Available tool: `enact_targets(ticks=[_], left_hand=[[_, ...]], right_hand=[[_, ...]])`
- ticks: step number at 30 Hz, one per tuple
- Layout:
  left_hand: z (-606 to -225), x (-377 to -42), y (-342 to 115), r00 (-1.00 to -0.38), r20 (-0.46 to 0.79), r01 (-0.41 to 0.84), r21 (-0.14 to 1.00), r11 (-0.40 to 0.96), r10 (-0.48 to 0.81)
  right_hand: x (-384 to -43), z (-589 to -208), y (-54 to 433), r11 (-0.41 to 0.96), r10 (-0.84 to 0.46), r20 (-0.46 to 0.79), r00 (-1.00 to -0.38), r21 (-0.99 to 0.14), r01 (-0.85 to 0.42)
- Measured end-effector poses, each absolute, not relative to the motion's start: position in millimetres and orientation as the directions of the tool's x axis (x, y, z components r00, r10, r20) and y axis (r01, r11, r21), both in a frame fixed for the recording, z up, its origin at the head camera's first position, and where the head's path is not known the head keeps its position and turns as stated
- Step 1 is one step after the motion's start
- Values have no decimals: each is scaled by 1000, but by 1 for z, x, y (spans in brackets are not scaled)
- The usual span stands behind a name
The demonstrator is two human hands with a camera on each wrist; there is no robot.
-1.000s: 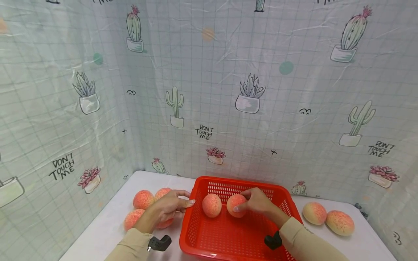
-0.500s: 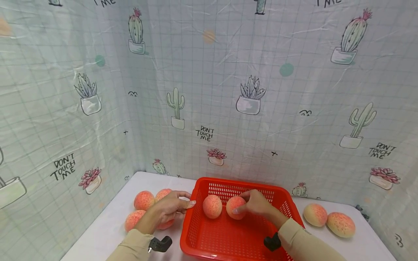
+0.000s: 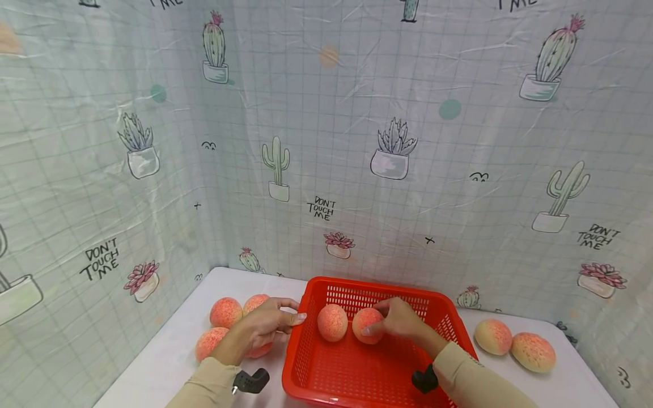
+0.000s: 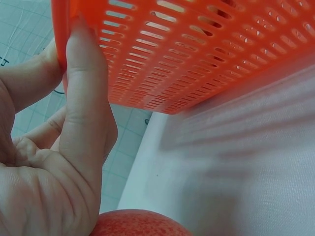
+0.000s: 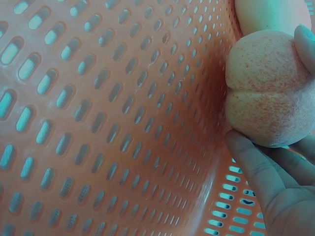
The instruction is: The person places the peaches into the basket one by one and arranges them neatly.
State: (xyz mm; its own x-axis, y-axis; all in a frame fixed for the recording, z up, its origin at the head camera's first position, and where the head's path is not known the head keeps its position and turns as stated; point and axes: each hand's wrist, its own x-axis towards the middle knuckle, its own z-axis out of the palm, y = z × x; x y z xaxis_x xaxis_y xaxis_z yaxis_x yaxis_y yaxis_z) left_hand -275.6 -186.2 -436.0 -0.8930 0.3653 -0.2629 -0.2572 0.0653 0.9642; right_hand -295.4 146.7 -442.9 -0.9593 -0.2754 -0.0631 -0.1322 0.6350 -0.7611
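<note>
A red plastic basket (image 3: pixel 352 368) with slotted walls stands on the white table. My left hand (image 3: pixel 270 322) grips its left rim, thumb and fingers pinching the edge (image 4: pixel 61 34) in the left wrist view. Inside, towards the back, my right hand (image 3: pixel 405 320) holds a pink-and-yellow peach (image 3: pixel 366 327) between thumb and fingers. A second peach (image 3: pixel 333 323) lies in the basket just left of it. In the right wrist view the held peach (image 5: pixel 268 86) overlaps that other one (image 5: pixel 275 12), and its crease shows.
Several more peaches (image 3: pixel 226 312) sit on the table left of the basket, partly hidden by the left hand and forearm. Two peaches (image 3: pixel 493 336) lie to the basket's right. A cactus-print curtain (image 3: pixel 326 141) hangs close behind and along the sides.
My right hand has shifted slightly left with its peach, closer to the other one in the basket. My left hand keeps its grip on the rim. The head view has tilted a little.
</note>
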Motion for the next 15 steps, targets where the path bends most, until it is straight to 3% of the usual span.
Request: enact_targets(ticks=[15], left_hand=[[-435, -275, -186, -898, -275, -263, 961, 84, 344]], right_hand=[[-296, -442, 148, 652, -269, -72, -960, -748, -127]])
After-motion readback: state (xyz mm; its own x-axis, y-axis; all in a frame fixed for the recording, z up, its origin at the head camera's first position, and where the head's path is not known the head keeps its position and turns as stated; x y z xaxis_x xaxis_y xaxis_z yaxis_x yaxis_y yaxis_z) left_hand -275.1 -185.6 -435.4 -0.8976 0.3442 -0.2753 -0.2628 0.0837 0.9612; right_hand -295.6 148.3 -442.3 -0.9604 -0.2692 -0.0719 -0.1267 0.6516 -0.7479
